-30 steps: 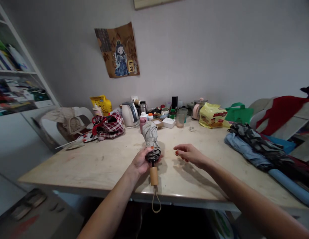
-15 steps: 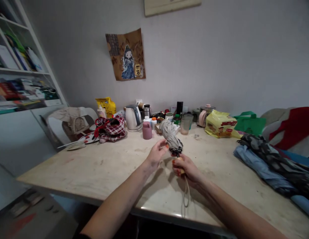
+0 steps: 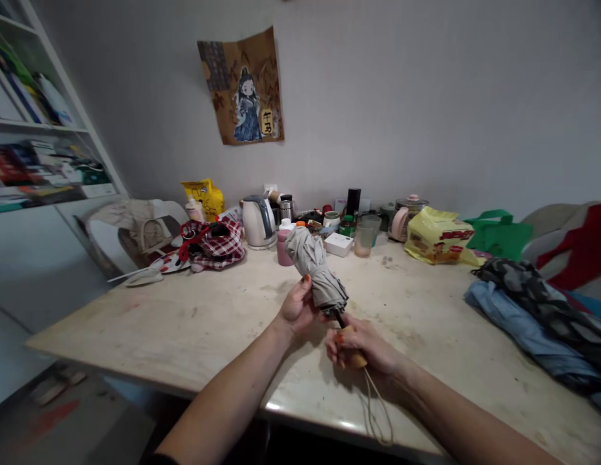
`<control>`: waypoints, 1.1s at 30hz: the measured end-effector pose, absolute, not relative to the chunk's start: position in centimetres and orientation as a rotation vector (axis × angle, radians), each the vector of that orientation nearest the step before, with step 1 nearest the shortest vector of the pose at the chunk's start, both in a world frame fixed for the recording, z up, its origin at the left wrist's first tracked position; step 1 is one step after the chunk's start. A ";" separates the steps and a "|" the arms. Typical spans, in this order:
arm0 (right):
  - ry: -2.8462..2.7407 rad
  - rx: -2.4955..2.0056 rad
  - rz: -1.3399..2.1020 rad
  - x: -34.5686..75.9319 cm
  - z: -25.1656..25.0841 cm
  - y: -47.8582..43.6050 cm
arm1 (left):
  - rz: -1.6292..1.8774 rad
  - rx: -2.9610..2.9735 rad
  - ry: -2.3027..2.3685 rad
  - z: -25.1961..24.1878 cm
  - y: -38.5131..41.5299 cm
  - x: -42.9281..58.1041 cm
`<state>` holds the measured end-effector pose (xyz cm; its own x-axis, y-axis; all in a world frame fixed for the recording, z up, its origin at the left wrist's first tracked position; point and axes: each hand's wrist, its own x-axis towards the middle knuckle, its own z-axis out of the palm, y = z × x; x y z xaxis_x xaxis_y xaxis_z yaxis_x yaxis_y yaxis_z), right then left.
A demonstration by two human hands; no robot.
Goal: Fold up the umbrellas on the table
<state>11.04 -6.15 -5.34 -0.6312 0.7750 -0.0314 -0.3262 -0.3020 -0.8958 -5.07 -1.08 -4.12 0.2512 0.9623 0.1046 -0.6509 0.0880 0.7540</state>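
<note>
At the far left a white bookshelf (image 3: 43, 148) holds rows of books, and below it a chair (image 3: 130, 229) is draped with beige cloth. On the pale, scuffed stone-like tabletop (image 3: 193, 316) lies a red-and-white plaid fabric bundle (image 3: 215, 239), then a glossy white electric kettle (image 3: 258, 221) and a matte pink cylindrical bottle (image 3: 283, 245). The left hand (image 3: 297, 303) is wrapped around the lower end of the folded umbrella (image 3: 315, 271), whose grey-beige canopy is crumpled into soft pleats and tapers upward toward the kettle, raised at a slant above the table's middle. Just below, the right hand (image 3: 361, 345) is closed around the umbrella's rounded wooden handle (image 3: 354, 354), and a thin cord loop (image 3: 377, 413) hangs from it over the table edge. Half a second ago the left hand was open beside the canopy with only the fingertips near it; now it clasps the fabric, and both hands with the umbrella have come slightly nearer the table's front edge. Farther right stand a clear drinking glass (image 3: 364, 240), a small white box (image 3: 339, 244), a crinkled yellow plastic packet (image 3: 438, 236), a green bag (image 3: 498, 236), and what look like more folded umbrellas (image 3: 537, 310) in blue and camouflage cloth, though the edge blur makes that uncertain.
</note>
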 end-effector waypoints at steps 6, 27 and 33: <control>-1.234 -1.022 1.819 11.6 -5.2 -4.5 | 1.262 0.884 0.712 -5.9 -1.1 -3.0; -1.453 -2.063 0.327 33.7 -3.3 -8.1 | 0.927 1.488 1.207 -5.5 -0.9 -3.8; -1.580 -2.172 -0.116 34.5 -2.4 -11.3 | 0.869 1.577 1.201 -5.4 -1.4 -3.7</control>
